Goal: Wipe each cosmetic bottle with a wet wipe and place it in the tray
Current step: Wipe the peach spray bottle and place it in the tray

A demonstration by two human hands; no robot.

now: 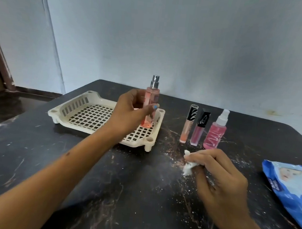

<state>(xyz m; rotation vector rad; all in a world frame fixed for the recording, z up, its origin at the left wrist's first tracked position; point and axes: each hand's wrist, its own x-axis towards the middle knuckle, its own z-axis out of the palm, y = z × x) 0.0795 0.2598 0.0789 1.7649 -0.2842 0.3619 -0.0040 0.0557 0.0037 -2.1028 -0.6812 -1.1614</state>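
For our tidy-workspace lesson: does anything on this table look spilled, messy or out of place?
Yes. White specks and smears are scattered over the dark table, thickest near the right hand holding the crumpled wipe. It looks like spilled powder or wipe crumbs; I cannot tell which. The bottles and tray look orderly.

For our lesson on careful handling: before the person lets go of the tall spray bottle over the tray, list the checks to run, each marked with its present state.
1. Left hand has a firm grip on the tall spray bottle: ok.
2. Bottle upright: ok.
3. Bottle base resting on the tray grid: cannot tell, it may sit just above it.
4. Free space in the tray: ok, nothing else lies in it.
5. Wet wipe ready in the right hand: ok, bunched in its fingers.
6. Remaining bottles standing: ok, two slim tubes and the pink spray bottle stand beside the tray.
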